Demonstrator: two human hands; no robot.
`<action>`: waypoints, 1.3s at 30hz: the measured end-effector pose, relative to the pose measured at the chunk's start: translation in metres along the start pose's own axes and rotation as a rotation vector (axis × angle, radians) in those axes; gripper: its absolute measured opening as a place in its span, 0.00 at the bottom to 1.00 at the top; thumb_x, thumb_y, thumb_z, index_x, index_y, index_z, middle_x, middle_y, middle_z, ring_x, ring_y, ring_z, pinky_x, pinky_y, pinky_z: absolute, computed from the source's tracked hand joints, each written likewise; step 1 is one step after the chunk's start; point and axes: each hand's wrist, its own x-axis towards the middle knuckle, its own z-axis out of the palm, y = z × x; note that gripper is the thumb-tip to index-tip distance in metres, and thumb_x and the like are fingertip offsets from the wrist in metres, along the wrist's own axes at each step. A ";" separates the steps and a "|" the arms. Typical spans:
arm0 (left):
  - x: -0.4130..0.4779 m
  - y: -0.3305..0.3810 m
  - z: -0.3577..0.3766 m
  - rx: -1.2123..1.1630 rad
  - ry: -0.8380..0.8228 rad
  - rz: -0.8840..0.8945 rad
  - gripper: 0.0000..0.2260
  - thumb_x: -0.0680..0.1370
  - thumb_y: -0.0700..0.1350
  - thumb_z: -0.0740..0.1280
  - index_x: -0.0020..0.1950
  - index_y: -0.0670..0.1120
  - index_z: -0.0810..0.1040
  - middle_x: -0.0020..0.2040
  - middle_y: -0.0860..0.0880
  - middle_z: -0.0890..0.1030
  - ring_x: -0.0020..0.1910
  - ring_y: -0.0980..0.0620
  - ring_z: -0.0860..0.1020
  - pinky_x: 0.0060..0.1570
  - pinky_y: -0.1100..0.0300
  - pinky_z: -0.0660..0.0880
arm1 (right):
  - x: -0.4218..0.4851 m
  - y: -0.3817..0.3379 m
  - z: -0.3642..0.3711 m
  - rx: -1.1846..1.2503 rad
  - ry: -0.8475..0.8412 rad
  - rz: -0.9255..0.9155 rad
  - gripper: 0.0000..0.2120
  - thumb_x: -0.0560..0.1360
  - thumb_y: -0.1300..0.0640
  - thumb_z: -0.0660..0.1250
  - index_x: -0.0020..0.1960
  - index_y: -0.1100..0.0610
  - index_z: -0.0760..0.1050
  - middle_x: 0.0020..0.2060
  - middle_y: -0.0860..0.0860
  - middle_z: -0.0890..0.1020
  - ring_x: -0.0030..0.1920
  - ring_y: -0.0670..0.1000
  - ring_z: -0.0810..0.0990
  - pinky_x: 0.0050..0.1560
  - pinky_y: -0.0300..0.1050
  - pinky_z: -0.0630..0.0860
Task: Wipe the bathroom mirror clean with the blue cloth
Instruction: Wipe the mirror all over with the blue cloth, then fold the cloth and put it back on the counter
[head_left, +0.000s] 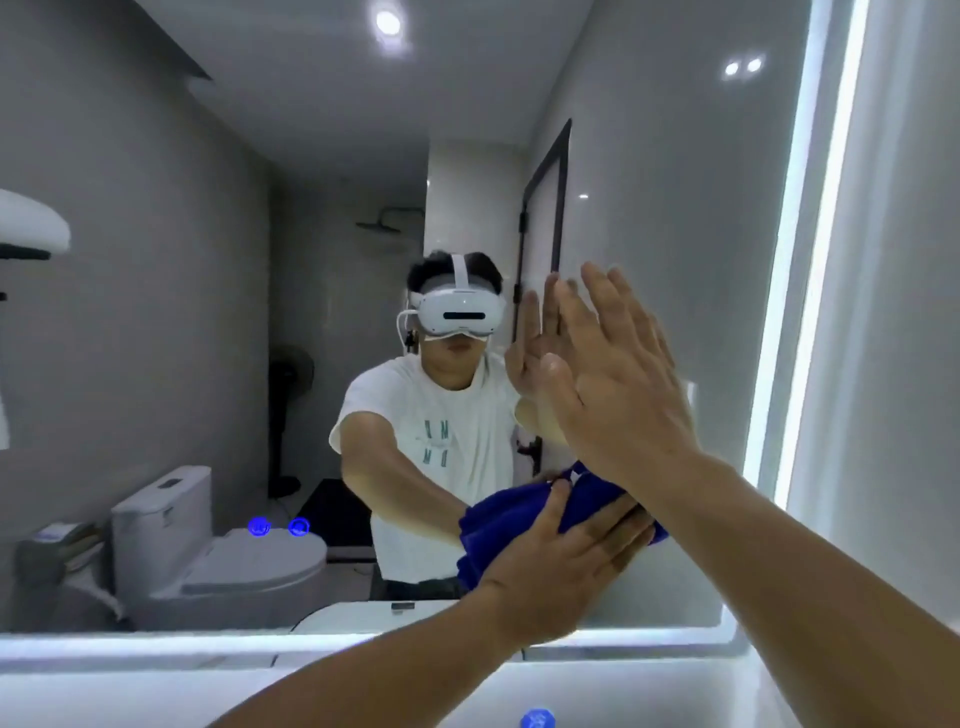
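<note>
The bathroom mirror (208, 312) fills most of the head view, with a lit strip along its right and bottom edges. My left hand (561, 561) presses the bunched blue cloth (498, 525) flat against the glass at the lower middle, fingers straight and thumb laid over the cloth. My right hand (618, 374) is held flat with straight fingers against the mirror just above the cloth. Both hands and the cloth show reflected in the glass.
The mirror reflects a person in a white shirt and headset, a toilet (218, 561) at lower left, a standing fan, a shower head and a dark-framed door. A white counter edge (156, 686) runs below the mirror. A pale wall lies right of the lit strip.
</note>
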 end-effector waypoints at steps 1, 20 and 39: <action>-0.001 0.006 0.001 0.005 -0.020 0.029 0.35 0.77 0.52 0.63 0.76 0.39 0.49 0.77 0.44 0.54 0.76 0.38 0.42 0.68 0.33 0.62 | -0.009 0.003 0.004 -0.001 -0.004 0.016 0.28 0.80 0.47 0.48 0.79 0.53 0.51 0.79 0.50 0.49 0.78 0.49 0.43 0.74 0.49 0.42; -0.057 0.078 0.040 0.120 -0.122 0.384 0.30 0.80 0.47 0.56 0.80 0.40 0.49 0.80 0.41 0.50 0.78 0.38 0.46 0.68 0.38 0.64 | -0.135 0.016 0.021 -0.018 -0.080 0.209 0.28 0.79 0.49 0.53 0.78 0.52 0.55 0.78 0.48 0.52 0.78 0.50 0.46 0.74 0.48 0.42; -0.155 0.103 -0.072 -0.606 -0.275 -0.518 0.39 0.74 0.45 0.67 0.80 0.46 0.48 0.77 0.55 0.42 0.79 0.53 0.44 0.71 0.47 0.65 | -0.191 -0.040 -0.001 0.062 -0.282 0.263 0.28 0.79 0.46 0.52 0.78 0.49 0.52 0.78 0.44 0.50 0.77 0.47 0.44 0.69 0.39 0.38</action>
